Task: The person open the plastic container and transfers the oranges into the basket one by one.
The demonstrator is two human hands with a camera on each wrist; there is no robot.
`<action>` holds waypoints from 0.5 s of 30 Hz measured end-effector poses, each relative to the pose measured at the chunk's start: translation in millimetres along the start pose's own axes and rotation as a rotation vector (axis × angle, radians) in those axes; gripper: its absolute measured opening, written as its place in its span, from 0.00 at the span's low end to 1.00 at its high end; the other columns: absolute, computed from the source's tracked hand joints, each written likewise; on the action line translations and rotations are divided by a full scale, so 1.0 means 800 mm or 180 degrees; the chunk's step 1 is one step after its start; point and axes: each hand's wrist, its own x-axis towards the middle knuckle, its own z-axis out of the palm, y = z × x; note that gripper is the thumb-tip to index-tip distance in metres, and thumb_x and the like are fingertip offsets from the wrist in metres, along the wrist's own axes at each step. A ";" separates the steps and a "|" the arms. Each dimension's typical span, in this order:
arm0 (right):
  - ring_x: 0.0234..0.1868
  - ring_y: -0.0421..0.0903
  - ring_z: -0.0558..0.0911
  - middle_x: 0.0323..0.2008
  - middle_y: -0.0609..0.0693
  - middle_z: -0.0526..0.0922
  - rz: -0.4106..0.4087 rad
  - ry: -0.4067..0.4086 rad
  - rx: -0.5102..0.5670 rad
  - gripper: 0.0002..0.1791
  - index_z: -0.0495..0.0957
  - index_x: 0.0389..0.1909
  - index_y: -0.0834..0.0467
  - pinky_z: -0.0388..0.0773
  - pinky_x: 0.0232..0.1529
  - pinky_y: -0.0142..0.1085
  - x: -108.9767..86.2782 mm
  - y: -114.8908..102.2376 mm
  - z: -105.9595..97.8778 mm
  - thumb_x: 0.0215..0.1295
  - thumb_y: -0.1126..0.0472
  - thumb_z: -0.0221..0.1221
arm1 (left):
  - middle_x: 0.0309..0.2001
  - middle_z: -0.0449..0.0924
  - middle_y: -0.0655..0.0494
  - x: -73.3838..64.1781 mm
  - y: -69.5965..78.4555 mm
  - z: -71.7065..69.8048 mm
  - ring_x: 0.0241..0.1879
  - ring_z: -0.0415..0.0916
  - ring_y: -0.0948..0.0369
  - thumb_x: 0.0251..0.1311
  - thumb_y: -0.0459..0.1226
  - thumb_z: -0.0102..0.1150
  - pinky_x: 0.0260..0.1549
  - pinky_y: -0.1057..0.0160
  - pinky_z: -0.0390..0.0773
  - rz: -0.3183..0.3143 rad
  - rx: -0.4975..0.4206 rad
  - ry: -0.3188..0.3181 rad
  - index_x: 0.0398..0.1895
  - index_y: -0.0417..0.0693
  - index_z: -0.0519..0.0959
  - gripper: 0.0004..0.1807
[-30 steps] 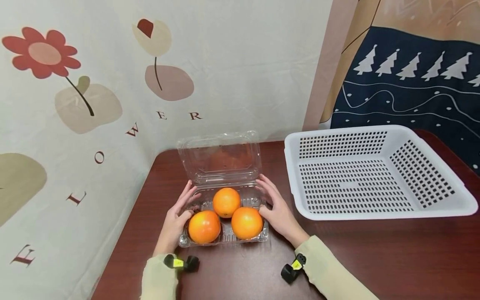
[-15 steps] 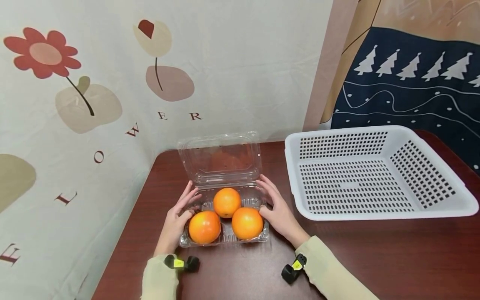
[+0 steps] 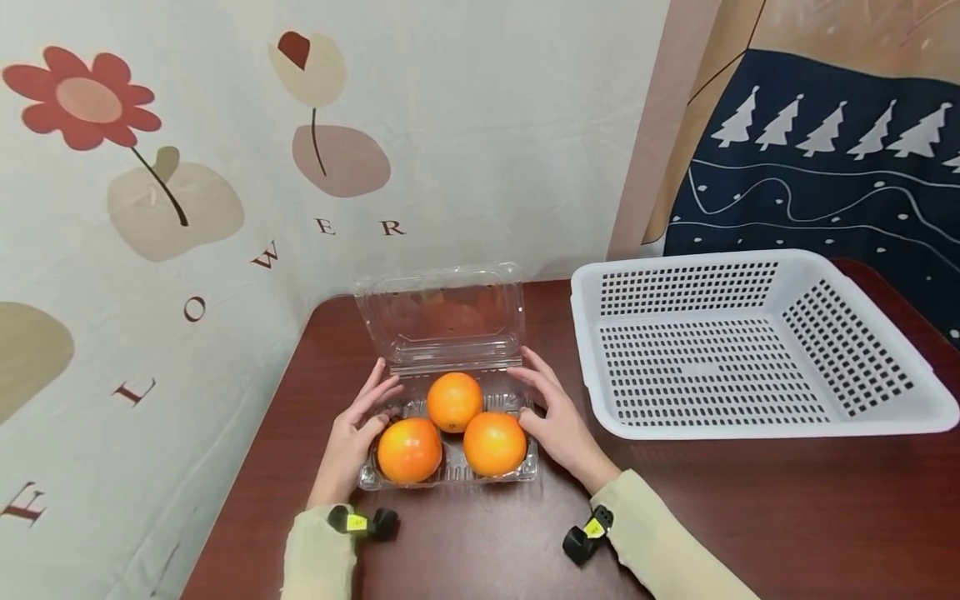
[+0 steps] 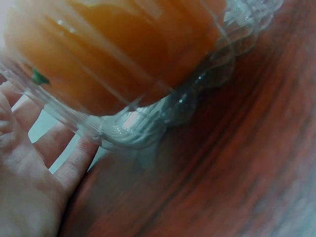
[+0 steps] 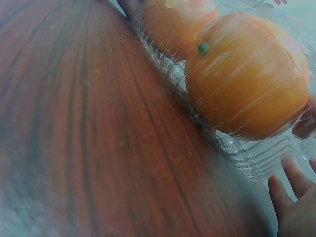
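A clear plastic clamshell container (image 3: pixel 459 477) sits on the table in the head view, its hinged lid (image 3: pixel 450 352) tilted up behind it. Three oranges lie inside: a left one (image 3: pixel 409 451), a back one (image 3: pixel 454 402) and a right one (image 3: pixel 495 443). My left hand (image 3: pixel 349 440) holds the container's left side, thumb at the rim and fingers along the outer wall. On the opposite side, my right hand (image 3: pixel 561 429) holds the wall in a similar way. Both wrist views show orange through the ribbed plastic, with fingers (image 4: pixel 76 163) against the left side.
A white perforated basket (image 3: pixel 705 367) stands to the right of the container on the dark red wooden table (image 3: pixel 675 508). Behind the table hangs a pale cloth (image 3: pixel 487 150) with printed flowers. Dark fabric (image 3: pixel 810 192) with white trees is at the far right.
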 end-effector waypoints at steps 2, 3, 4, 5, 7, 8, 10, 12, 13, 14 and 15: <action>0.63 0.51 0.60 0.67 0.53 0.49 0.0019 0.0010 -0.0011 0.28 0.69 0.55 0.62 0.63 0.57 0.49 0.000 0.000 -0.001 0.48 0.78 0.48 | 0.69 0.46 0.58 0.001 0.000 0.000 0.60 0.60 0.50 0.57 0.20 0.39 0.51 0.61 0.69 0.0006 -0.0023 -0.0006 0.60 0.39 0.65 0.26; 0.62 0.52 0.61 0.68 0.53 0.49 0.0025 0.0006 -0.0004 0.28 0.69 0.54 0.62 0.63 0.56 0.49 0.000 0.000 -0.001 0.49 0.78 0.48 | 0.69 0.47 0.58 0.001 0.001 0.000 0.60 0.60 0.51 0.57 0.20 0.38 0.51 0.61 0.69 -0.0003 -0.0039 -0.0002 0.60 0.38 0.65 0.25; 0.62 0.52 0.61 0.68 0.53 0.49 0.0026 0.0003 0.0009 0.27 0.70 0.54 0.62 0.63 0.56 0.50 0.001 0.000 -0.001 0.49 0.78 0.48 | 0.69 0.47 0.58 0.002 0.001 0.000 0.61 0.59 0.52 0.57 0.20 0.38 0.51 0.61 0.69 -0.0005 -0.0047 -0.0001 0.60 0.38 0.66 0.25; 0.62 0.52 0.61 0.68 0.53 0.49 0.0032 -0.0001 0.0021 0.27 0.70 0.53 0.62 0.63 0.56 0.50 0.001 0.000 -0.001 0.49 0.78 0.48 | 0.69 0.47 0.58 0.002 0.001 0.001 0.61 0.58 0.53 0.58 0.20 0.38 0.51 0.61 0.69 -0.0013 -0.0042 0.0006 0.59 0.37 0.66 0.25; 0.61 0.51 0.62 0.68 0.53 0.49 0.0031 -0.0018 0.0051 0.26 0.70 0.53 0.63 0.63 0.56 0.50 0.000 0.000 -0.001 0.49 0.78 0.48 | 0.69 0.47 0.59 0.001 0.002 0.000 0.62 0.57 0.55 0.58 0.20 0.38 0.51 0.63 0.69 -0.0042 -0.0018 0.0024 0.59 0.37 0.66 0.24; 0.61 0.51 0.63 0.68 0.53 0.49 0.0028 -0.0028 0.0064 0.26 0.71 0.53 0.63 0.63 0.56 0.50 0.000 0.001 -0.001 0.49 0.79 0.48 | 0.69 0.47 0.60 0.001 0.002 0.000 0.63 0.56 0.56 0.58 0.20 0.38 0.51 0.64 0.69 -0.0064 -0.0003 0.0038 0.59 0.38 0.67 0.24; 0.61 0.50 0.64 0.68 0.53 0.49 0.0014 -0.0036 0.0066 0.26 0.71 0.52 0.64 0.64 0.56 0.49 0.000 0.001 -0.001 0.49 0.79 0.48 | 0.69 0.47 0.60 0.000 0.002 0.000 0.63 0.56 0.58 0.59 0.21 0.38 0.51 0.65 0.69 -0.0093 0.0020 0.0057 0.59 0.38 0.67 0.24; 0.60 0.50 0.64 0.68 0.53 0.49 -0.0006 -0.0037 0.0072 0.26 0.71 0.52 0.64 0.64 0.56 0.49 0.000 0.002 -0.001 0.48 0.79 0.48 | 0.69 0.47 0.61 -0.001 0.002 0.000 0.62 0.57 0.59 0.59 0.22 0.38 0.51 0.66 0.68 -0.0104 0.0028 0.0064 0.59 0.39 0.67 0.23; 0.60 0.50 0.64 0.68 0.54 0.49 -0.0017 -0.0036 0.0072 0.26 0.72 0.52 0.64 0.64 0.56 0.49 0.000 0.002 0.000 0.48 0.79 0.48 | 0.68 0.47 0.61 -0.001 0.002 0.000 0.62 0.58 0.60 0.60 0.22 0.39 0.51 0.66 0.68 -0.0103 0.0030 0.0067 0.59 0.39 0.67 0.23; 0.60 0.50 0.64 0.67 0.54 0.49 -0.0020 -0.0036 0.0072 0.26 0.72 0.52 0.64 0.64 0.56 0.49 0.000 0.002 -0.001 0.48 0.79 0.48 | 0.68 0.47 0.61 -0.001 0.001 0.000 0.62 0.57 0.61 0.60 0.23 0.39 0.51 0.66 0.68 -0.0095 0.0033 0.0070 0.59 0.39 0.67 0.23; 0.60 0.50 0.64 0.67 0.54 0.49 -0.0028 -0.0034 0.0071 0.26 0.72 0.51 0.64 0.64 0.56 0.49 0.000 0.002 -0.001 0.48 0.79 0.48 | 0.68 0.48 0.61 -0.001 0.001 0.000 0.62 0.58 0.61 0.60 0.23 0.39 0.51 0.66 0.68 -0.0090 0.0030 0.0071 0.59 0.39 0.67 0.22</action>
